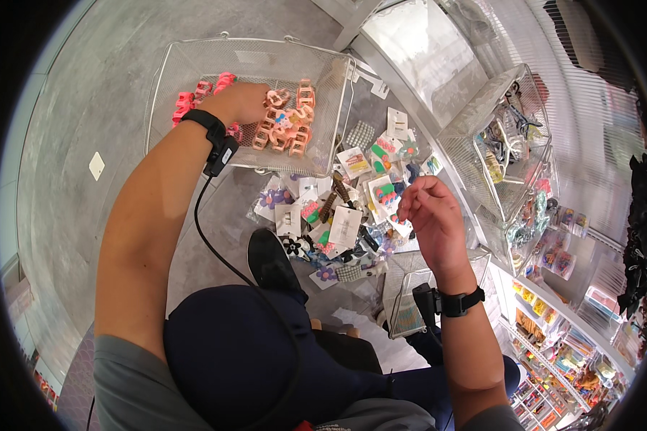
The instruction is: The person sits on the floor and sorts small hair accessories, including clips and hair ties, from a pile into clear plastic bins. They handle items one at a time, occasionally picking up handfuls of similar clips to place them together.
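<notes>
My left hand point(246, 103) reaches down into a wire mesh basket point(194, 53). Its fingertips meet a peach claw clip point(277, 97), but whether they grip it is hidden. More peach claw clips point(300, 141) lie together on the basket's right side, one with a small blue and white figure on it. Pink claw clips point(183, 103) sit on the left, partly behind my hand and wrist. My right hand point(435, 225) hovers over the right edge of a pile of carded hair accessories point(346, 227), fingers loosely curled and apart, nothing seen in them.
A filled wire basket point(509, 156) stands at the right, above another holding teal items. A smaller wire basket point(410, 301) is below my right hand. My shoe point(272, 261) touches the pile's near side. A cable point(210, 237) runs from my left wrist. Stocked shelves point(561, 345) line the right.
</notes>
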Demonstrator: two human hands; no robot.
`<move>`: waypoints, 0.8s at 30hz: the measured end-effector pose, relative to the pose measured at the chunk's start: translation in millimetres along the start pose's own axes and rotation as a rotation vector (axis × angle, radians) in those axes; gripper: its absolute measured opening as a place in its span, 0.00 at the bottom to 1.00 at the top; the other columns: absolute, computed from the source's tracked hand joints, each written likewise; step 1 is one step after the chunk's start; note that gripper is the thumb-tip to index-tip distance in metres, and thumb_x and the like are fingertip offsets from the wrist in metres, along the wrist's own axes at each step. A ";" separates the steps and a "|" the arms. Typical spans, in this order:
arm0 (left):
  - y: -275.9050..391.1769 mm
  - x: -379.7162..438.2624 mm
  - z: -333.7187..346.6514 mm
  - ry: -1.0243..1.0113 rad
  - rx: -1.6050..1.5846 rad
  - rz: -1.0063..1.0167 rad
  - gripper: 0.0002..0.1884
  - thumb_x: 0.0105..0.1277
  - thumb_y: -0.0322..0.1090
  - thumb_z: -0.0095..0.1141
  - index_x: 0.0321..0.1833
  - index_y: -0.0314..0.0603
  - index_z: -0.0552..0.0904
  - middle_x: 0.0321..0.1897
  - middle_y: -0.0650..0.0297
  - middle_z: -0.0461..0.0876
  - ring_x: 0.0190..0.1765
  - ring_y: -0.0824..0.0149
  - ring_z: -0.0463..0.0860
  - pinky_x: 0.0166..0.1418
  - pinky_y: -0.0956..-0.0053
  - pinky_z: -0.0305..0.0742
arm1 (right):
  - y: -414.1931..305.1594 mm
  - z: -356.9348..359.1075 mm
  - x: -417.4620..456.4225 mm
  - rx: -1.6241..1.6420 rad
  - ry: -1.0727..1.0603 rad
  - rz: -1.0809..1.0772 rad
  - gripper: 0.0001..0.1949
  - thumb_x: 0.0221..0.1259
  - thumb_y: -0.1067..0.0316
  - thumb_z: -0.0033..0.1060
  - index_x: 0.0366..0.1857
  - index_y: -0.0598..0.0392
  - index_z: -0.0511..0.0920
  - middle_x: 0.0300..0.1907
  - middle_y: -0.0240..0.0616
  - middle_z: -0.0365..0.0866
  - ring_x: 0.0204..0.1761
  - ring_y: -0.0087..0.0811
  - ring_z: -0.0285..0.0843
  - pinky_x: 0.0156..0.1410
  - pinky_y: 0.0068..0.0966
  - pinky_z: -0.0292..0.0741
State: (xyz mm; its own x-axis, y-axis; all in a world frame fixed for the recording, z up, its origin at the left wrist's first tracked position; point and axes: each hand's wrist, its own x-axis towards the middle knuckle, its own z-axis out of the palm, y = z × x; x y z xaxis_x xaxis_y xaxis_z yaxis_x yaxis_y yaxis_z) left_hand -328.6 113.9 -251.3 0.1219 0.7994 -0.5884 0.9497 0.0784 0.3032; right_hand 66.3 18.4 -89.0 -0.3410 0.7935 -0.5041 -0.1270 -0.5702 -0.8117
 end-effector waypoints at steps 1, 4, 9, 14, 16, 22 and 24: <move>-4.8 3.4 8.9 0.071 -0.086 0.026 0.31 0.69 0.38 0.63 0.74 0.37 0.77 0.60 0.40 0.87 0.63 0.45 0.87 0.68 0.55 0.81 | 0.1 1.5 0.4 0.001 -0.004 0.005 0.08 0.77 0.64 0.59 0.50 0.54 0.79 0.39 0.33 0.82 0.42 0.25 0.76 0.52 0.25 0.72; -17.1 14.3 25.4 0.214 -0.265 0.040 0.27 0.69 0.38 0.63 0.69 0.35 0.81 0.54 0.41 0.89 0.56 0.44 0.90 0.64 0.55 0.83 | 0.9 3.2 1.1 0.004 -0.013 0.011 0.08 0.77 0.64 0.59 0.50 0.54 0.80 0.39 0.33 0.82 0.41 0.25 0.76 0.52 0.25 0.72; -31.6 24.9 34.7 0.280 -0.256 -0.013 0.21 0.71 0.43 0.62 0.57 0.31 0.87 0.45 0.42 0.91 0.49 0.44 0.91 0.58 0.54 0.84 | 2.6 4.7 2.3 0.000 -0.018 0.019 0.08 0.77 0.64 0.58 0.50 0.54 0.80 0.38 0.33 0.82 0.41 0.26 0.76 0.52 0.25 0.71; -10.3 11.0 18.5 0.112 -0.221 -0.033 0.30 0.75 0.53 0.54 0.47 0.23 0.88 0.46 0.33 0.89 0.55 0.37 0.89 0.65 0.52 0.81 | 2.4 1.1 -1.5 -0.003 0.003 0.026 0.08 0.77 0.64 0.58 0.50 0.54 0.79 0.39 0.33 0.82 0.41 0.26 0.76 0.52 0.25 0.71; -14.6 16.2 24.8 0.128 -0.325 -0.065 0.32 0.76 0.55 0.51 0.49 0.22 0.88 0.47 0.34 0.89 0.55 0.37 0.89 0.65 0.51 0.80 | 1.6 1.9 -1.7 -0.001 0.000 0.032 0.08 0.77 0.64 0.58 0.50 0.54 0.79 0.39 0.33 0.82 0.41 0.26 0.76 0.52 0.25 0.72; -10.9 20.0 33.9 0.173 -0.494 -0.131 0.36 0.80 0.61 0.48 0.64 0.27 0.83 0.58 0.36 0.87 0.61 0.42 0.86 0.68 0.53 0.77 | 4.1 -3.8 -0.4 -0.011 -0.004 0.034 0.08 0.77 0.64 0.58 0.51 0.53 0.79 0.39 0.33 0.82 0.41 0.26 0.77 0.53 0.25 0.72; -4.6 19.5 27.6 0.120 -0.516 -0.159 0.36 0.80 0.62 0.48 0.64 0.26 0.82 0.59 0.37 0.87 0.62 0.43 0.86 0.68 0.54 0.77 | 0.6 -1.7 -2.5 -0.008 0.013 0.044 0.08 0.77 0.64 0.58 0.51 0.53 0.79 0.39 0.33 0.82 0.41 0.26 0.77 0.53 0.25 0.72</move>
State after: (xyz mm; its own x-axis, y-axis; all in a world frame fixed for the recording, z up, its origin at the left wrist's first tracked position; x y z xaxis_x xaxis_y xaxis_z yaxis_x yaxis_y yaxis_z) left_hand -322.6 112.7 -284.8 -0.0736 0.8138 -0.5765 0.6854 0.4612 0.5635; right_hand 68.7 16.4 -88.8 -0.3337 0.7703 -0.5434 -0.1046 -0.6032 -0.7907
